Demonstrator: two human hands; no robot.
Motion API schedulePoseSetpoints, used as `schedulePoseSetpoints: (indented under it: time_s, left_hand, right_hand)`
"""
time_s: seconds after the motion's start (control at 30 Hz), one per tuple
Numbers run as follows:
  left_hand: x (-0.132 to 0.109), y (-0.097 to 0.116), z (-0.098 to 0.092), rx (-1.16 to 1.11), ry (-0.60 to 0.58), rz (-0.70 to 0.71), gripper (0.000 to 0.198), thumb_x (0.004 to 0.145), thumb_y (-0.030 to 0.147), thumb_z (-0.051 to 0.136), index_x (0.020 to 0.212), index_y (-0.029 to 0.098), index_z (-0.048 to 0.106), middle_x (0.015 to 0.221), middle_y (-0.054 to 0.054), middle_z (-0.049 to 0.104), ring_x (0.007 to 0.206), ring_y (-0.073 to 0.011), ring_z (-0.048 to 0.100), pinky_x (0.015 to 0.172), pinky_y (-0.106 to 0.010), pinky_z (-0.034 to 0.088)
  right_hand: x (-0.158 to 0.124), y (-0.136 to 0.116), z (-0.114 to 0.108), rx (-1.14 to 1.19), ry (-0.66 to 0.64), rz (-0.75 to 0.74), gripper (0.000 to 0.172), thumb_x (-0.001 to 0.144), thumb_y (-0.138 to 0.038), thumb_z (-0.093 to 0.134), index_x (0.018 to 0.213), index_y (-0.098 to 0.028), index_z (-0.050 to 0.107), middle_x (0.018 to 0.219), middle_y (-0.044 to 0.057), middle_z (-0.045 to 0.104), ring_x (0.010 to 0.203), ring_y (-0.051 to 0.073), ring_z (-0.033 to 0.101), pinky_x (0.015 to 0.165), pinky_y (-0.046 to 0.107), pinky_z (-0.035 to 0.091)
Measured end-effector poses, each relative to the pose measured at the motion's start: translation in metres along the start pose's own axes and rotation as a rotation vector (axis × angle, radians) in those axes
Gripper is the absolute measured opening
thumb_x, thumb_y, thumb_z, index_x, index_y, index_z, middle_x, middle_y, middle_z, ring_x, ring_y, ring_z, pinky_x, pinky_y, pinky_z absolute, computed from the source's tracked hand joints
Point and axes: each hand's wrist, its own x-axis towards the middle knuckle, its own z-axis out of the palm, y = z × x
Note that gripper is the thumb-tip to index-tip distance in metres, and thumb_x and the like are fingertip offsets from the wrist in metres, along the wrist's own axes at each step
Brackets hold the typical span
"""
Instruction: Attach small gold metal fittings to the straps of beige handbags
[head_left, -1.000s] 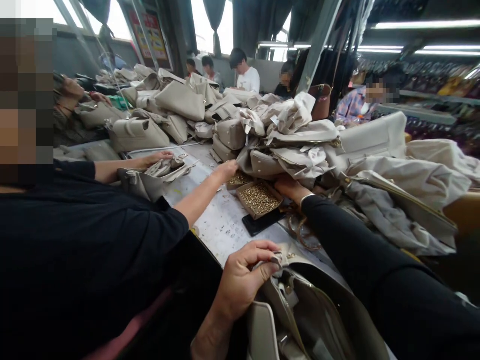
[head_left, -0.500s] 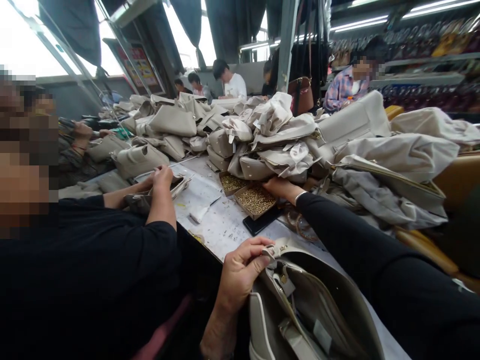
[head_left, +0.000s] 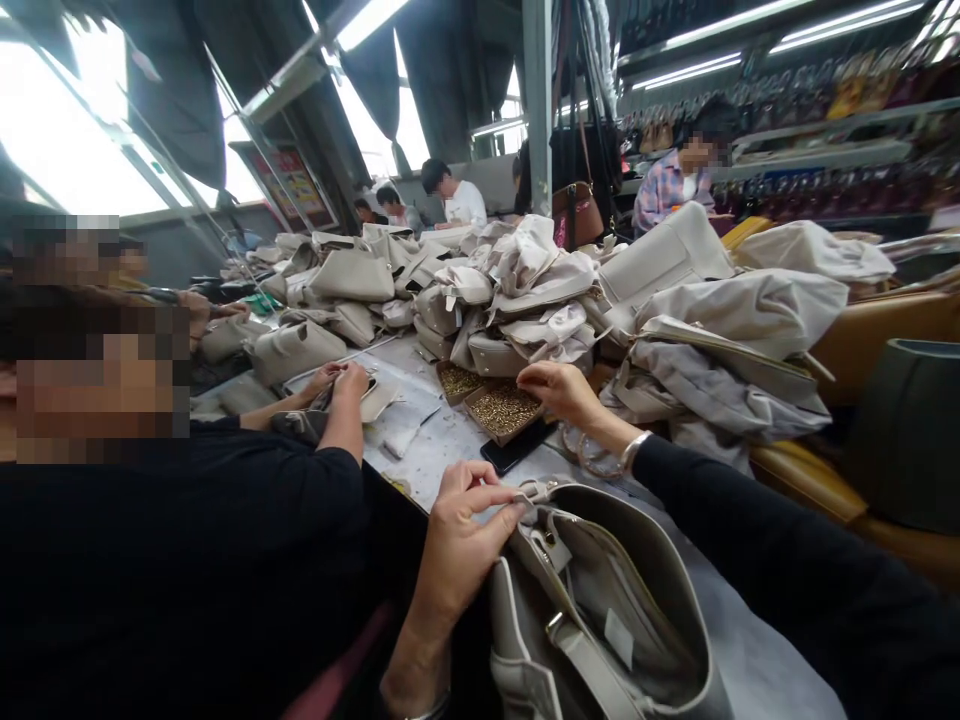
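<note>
Head view, clock face centred on the picture:

1. The tabletop (head_left: 450, 440) is running from 4 toward 10 o'clock.
2. On it, a heap of beige bags (head_left: 525, 290) is spreading from 10 round to 3 o'clock.
3. The open bag (head_left: 622, 590) is sitting at 5 o'clock, its long mouth slanting from roughly 11 to 5; from the right grip it is lying toward 5, well apart.
4. The left hand (head_left: 465, 530) is nearer and touching: its thumb and forefinger are clamping the bag's edge at the mouth's 11 o'clock end.
5. The right hand (head_left: 559, 390) is hanging just beside the box (head_left: 523, 430), fingers curling inward; whether the tips are meeting or pinching anything cannot be told.
6. Small gold-coloured fittings (head_left: 501, 405) are filling that box, lying toward 8 o'clock from the right fingertips.
</note>
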Motion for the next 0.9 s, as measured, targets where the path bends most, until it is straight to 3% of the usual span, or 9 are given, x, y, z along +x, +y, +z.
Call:
schedulePoseSetpoints:
  time_s: [0.13, 0.2, 0.3, 0.37, 0.43, 0.6, 0.73, 0.8, 0.9]
  left_hand:
    - [-0.001, 0.016, 0.004, -0.044, -0.040, -0.006, 0.010, 0.079, 0.021, 0.073, 0.079, 0.020, 0.083, 0.084, -0.006, 0.072, 0.082, -0.0187, 0.066, 0.074, -0.027, 0.050]
    - [-0.003, 0.021, 0.007, -0.096, -0.035, -0.063, 0.011, 0.080, 0.022, 0.072, 0.080, 0.019, 0.083, 0.087, -0.007, 0.077, 0.084, -0.0195, 0.069, 0.076, -0.027, 0.051]
    - [-0.007, 0.028, 0.010, -0.156, -0.047, -0.235, 0.014, 0.079, 0.025, 0.073, 0.084, 0.018, 0.084, 0.089, -0.007, 0.081, 0.086, -0.0208, 0.072, 0.081, -0.027, 0.052]
    - [-0.010, 0.034, 0.011, -0.218, -0.054, -0.347, 0.015, 0.076, 0.027, 0.075, 0.084, 0.017, 0.083, 0.084, -0.006, 0.081, 0.079, -0.0194, 0.071, 0.075, -0.026, 0.052]
    - [-0.011, 0.039, 0.013, -0.287, -0.048, -0.399, 0.016, 0.073, 0.027, 0.078, 0.084, 0.016, 0.082, 0.079, -0.005, 0.080, 0.071, -0.0171, 0.069, 0.069, -0.024, 0.051]
    - [-0.014, 0.051, 0.021, -0.261, -0.089, -0.365, 0.013, 0.075, 0.025, 0.077, 0.080, 0.015, 0.082, 0.078, -0.005, 0.080, 0.069, -0.0158, 0.068, 0.068, -0.023, 0.050]
    - [-0.018, 0.057, 0.026, -0.196, -0.114, -0.324, 0.012, 0.077, 0.025, 0.076, 0.081, 0.016, 0.082, 0.079, -0.005, 0.080, 0.073, -0.0174, 0.070, 0.069, -0.023, 0.052]
    - [-0.019, 0.061, 0.029, -0.171, -0.122, -0.293, 0.012, 0.077, 0.026, 0.076, 0.080, 0.016, 0.082, 0.078, -0.005, 0.080, 0.072, -0.0179, 0.070, 0.068, -0.024, 0.052]
    - [-0.020, 0.065, 0.033, -0.162, -0.119, -0.252, 0.011, 0.078, 0.026, 0.075, 0.080, 0.017, 0.082, 0.078, -0.004, 0.080, 0.073, -0.0186, 0.071, 0.069, -0.024, 0.053]
  right_hand:
    - [-0.025, -0.020, -0.016, 0.264, 0.092, 0.046, 0.021, 0.094, -0.036, 0.063, 0.092, -0.019, 0.074, 0.083, 0.005, 0.077, 0.075, 0.020, 0.070, 0.071, 0.030, 0.055]
    - [-0.041, -0.033, -0.027, 0.371, 0.114, 0.060, 0.028, 0.095, -0.042, 0.061, 0.092, -0.017, 0.072, 0.080, 0.006, 0.076, 0.070, 0.019, 0.070, 0.066, 0.030, 0.056]
    - [-0.076, -0.063, -0.049, 0.560, 0.133, 0.068, 0.029, 0.091, -0.048, 0.069, 0.096, -0.019, 0.070, 0.086, 0.004, 0.076, 0.076, 0.018, 0.071, 0.071, 0.029, 0.058]
    - [-0.104, -0.085, -0.061, 0.799, 0.137, 0.136, 0.026, 0.084, -0.044, 0.080, 0.094, -0.021, 0.072, 0.087, 0.003, 0.075, 0.078, 0.017, 0.071, 0.073, 0.027, 0.057]
    - [-0.133, -0.103, -0.066, 0.888, 0.092, 0.197, 0.019, 0.083, -0.039, 0.083, 0.090, -0.022, 0.077, 0.087, 0.002, 0.076, 0.078, 0.016, 0.070, 0.073, 0.025, 0.056]
    - [-0.181, -0.118, -0.053, 0.946, 0.105, 0.323, 0.015, 0.084, -0.040, 0.083, 0.088, -0.025, 0.081, 0.086, 0.002, 0.078, 0.078, 0.017, 0.070, 0.074, 0.025, 0.055]
    - [-0.191, -0.119, -0.048, 0.900, 0.247, 0.319, 0.012, 0.083, -0.037, 0.083, 0.081, -0.026, 0.080, 0.082, 0.001, 0.073, 0.078, 0.016, 0.066, 0.073, 0.023, 0.052]
    - [-0.193, -0.122, -0.049, 0.886, 0.317, 0.290, 0.012, 0.082, -0.036, 0.084, 0.077, -0.025, 0.080, 0.088, 0.001, 0.072, 0.086, 0.017, 0.066, 0.078, 0.023, 0.052]
    - [-0.195, -0.126, -0.047, 0.955, 0.325, 0.341, 0.014, 0.080, -0.038, 0.085, 0.078, -0.025, 0.080, 0.097, 0.003, 0.075, 0.094, 0.019, 0.067, 0.085, 0.026, 0.053]
